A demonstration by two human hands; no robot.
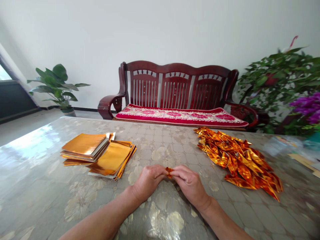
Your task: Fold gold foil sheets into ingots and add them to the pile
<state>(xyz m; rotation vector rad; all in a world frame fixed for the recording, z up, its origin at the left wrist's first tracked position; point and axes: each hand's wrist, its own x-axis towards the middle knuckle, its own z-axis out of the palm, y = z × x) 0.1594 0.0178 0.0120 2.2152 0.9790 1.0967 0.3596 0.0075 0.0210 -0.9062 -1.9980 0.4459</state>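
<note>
A small folded piece of gold foil paper is pinched between my two hands, just above the near middle of the table. My left hand grips its left end with thumb and fingers pressed together. On the opposite end, my right hand holds it the same way; the fingers cover most of the piece. To the left lie two overlapping stacks of flat gold foil sheets. Over on the right is a heap of folded, pointed gold foil pieces.
The table has a glossy patterned cover. Clear plastic packaging and tan card strips lie at its right side. Beyond the far edge stands a dark red wooden bench, with potted plants to either side.
</note>
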